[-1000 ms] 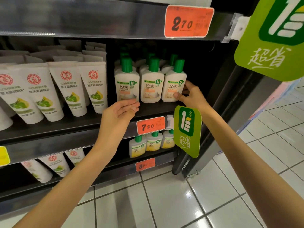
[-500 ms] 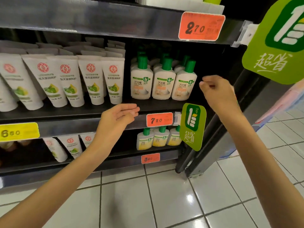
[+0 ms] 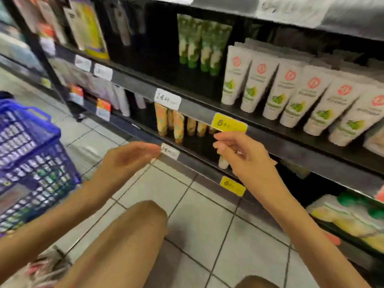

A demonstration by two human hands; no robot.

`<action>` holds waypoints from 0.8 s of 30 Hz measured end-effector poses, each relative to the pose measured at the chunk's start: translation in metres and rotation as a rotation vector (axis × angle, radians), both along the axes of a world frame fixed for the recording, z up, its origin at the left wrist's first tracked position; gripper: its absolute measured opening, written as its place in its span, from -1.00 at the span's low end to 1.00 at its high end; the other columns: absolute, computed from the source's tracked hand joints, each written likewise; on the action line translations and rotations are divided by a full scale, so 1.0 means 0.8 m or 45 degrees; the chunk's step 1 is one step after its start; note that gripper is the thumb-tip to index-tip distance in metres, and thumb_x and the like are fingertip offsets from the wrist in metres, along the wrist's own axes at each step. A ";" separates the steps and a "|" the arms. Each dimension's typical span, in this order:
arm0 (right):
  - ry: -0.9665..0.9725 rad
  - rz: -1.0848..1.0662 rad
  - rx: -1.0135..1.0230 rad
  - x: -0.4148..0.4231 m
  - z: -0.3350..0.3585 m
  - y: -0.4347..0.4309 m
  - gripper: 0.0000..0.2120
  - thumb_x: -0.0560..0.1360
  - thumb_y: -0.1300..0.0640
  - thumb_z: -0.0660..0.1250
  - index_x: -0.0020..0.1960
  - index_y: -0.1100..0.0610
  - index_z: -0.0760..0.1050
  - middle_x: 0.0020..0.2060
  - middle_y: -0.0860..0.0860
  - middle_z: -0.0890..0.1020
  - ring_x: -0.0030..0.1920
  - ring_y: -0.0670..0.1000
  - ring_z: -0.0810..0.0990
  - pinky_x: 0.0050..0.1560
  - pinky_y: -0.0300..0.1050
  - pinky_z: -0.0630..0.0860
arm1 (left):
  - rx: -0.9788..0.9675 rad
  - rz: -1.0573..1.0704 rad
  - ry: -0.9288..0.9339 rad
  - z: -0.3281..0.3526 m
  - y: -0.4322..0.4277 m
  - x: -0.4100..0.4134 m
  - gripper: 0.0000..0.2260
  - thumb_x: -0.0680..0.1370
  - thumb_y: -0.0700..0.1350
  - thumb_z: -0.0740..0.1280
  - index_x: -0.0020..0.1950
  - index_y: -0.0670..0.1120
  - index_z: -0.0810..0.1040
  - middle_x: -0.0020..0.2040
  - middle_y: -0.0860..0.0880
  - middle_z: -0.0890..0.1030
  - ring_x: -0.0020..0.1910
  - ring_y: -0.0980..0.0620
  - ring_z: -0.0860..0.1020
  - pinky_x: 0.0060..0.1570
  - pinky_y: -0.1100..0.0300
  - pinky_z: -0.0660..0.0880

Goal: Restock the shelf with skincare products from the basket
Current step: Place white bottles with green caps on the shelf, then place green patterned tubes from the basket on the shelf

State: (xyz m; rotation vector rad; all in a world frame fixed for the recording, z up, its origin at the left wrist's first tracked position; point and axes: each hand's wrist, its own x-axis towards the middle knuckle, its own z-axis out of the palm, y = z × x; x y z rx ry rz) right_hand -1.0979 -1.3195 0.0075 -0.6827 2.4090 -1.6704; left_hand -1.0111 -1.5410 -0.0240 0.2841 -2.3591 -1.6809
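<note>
left hand (image 3: 124, 161) had its fingers stretched flat, empty, touching nothing. right hand (image 3: 245, 159) had its fingers loosely curled, also empty. basket (image 3: 48, 140) stood left of the left fingers on the tiled floor (image 3: 197, 215). shelf (image 3: 291, 142) ran behind both hands, with white tubes (image 3: 291, 94) up right. blur smeared the labels and the basket's contents.

You faced a white price tag (image 3: 167, 99) reading 14 and a yellow price tag (image 3: 229, 125) beginning with 6 on one shelf edge (image 3: 197, 112), and a lower white tag (image 3: 170, 151) also reading 14, their remaining digits blurred.
</note>
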 end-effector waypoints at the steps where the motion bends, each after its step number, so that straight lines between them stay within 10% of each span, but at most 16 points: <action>1: -0.011 0.051 -0.002 -0.003 -0.006 -0.029 -0.85 0.52 0.19 0.27 0.00 -0.03 0.53 -0.08 -0.07 0.64 -0.02 -0.13 0.58 -0.09 -0.43 0.44 | -0.001 0.112 -0.006 -0.003 -0.036 0.021 -0.82 0.50 -0.23 0.31 0.00 0.00 0.62 -0.02 0.09 0.69 -0.02 0.19 0.62 -0.06 0.40 0.53; 9: -0.084 0.556 0.118 0.004 -0.045 -0.305 -0.86 0.51 0.20 0.29 -0.02 0.00 0.56 -0.11 -0.07 0.66 -0.05 -0.10 0.63 0.05 -0.26 0.52 | -0.171 0.765 0.014 -0.012 -0.288 0.155 -0.82 0.52 -0.22 0.24 0.01 0.01 0.57 -0.14 0.34 0.64 -0.12 0.42 0.56 -0.06 0.60 0.42; 19: -0.261 0.790 0.181 0.087 -0.111 -0.624 -0.80 0.49 0.28 0.28 -0.13 -0.01 0.53 -0.17 0.10 0.64 -0.10 0.06 0.60 0.13 0.00 0.49 | 0.053 0.978 -0.122 -0.107 -0.510 0.236 -0.83 0.52 -0.33 0.26 0.05 -0.18 0.57 0.00 -0.08 0.64 -0.09 0.24 0.60 0.00 0.50 0.46; 24: -0.275 0.855 0.465 0.108 -0.147 -0.705 -0.82 0.51 0.35 0.25 0.09 0.35 0.52 -0.02 0.32 0.61 -0.01 0.22 0.58 0.18 0.12 0.46 | 0.120 1.085 -0.325 -0.158 -0.566 0.243 -0.81 0.52 -0.35 0.26 0.07 -0.23 0.59 0.04 -0.18 0.62 -0.09 0.03 0.56 -0.13 0.40 0.44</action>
